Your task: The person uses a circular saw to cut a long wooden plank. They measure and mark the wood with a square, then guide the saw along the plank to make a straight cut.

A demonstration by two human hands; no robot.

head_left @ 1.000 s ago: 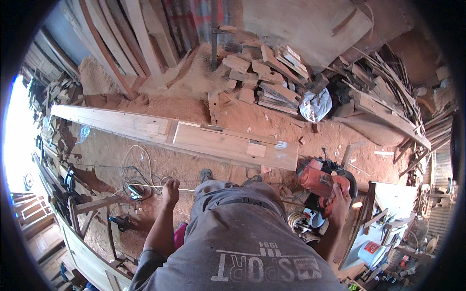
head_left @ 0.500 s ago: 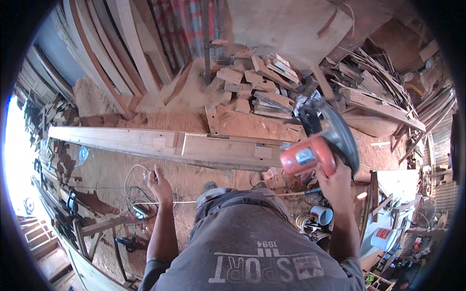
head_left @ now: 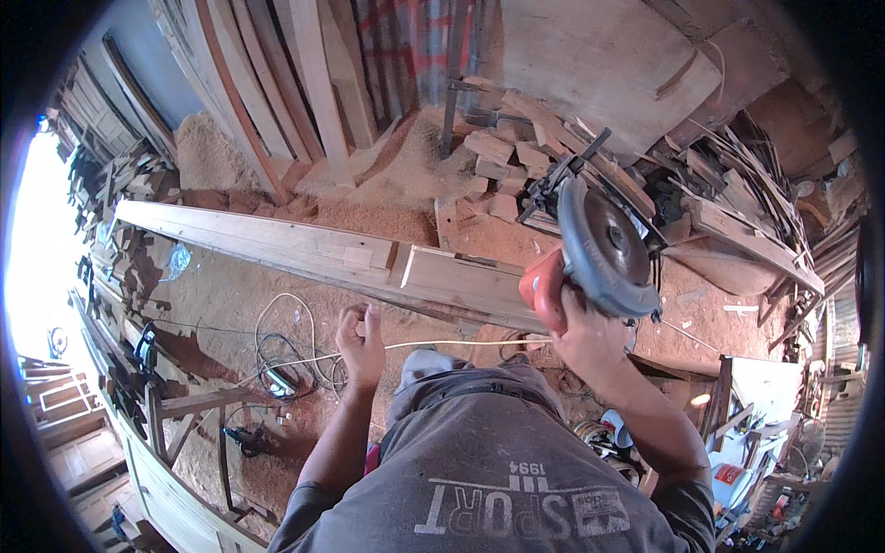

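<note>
My right hand [head_left: 593,339] is wrapped round the handle of an orange circular saw [head_left: 542,290], which I hold up over the right end of a long wooden beam [head_left: 304,247]. The saw's round grey guard and blade [head_left: 610,241] are turned up toward me, and its dark base plate [head_left: 573,175] points away. Partway along the beam's upper face is a cut notch. My left hand [head_left: 361,345] hangs just on the near side of the beam, fingers curled and thumb up, with no object visible in it. It does not touch the beam.
A pale cable [head_left: 433,344] crosses the floor by my feet, near a coil of dark cord [head_left: 277,359]. Offcuts [head_left: 502,166] and scrap wood [head_left: 728,170] lie beyond the beam. Tall planks [head_left: 267,83] lean at the back left. A white bucket [head_left: 728,484] stands at lower right.
The saw has turned in my right hand's grip, so its blade side now faces up. My left hand has shifted slightly right. The whole view has swung, moving the surroundings rightward.
</note>
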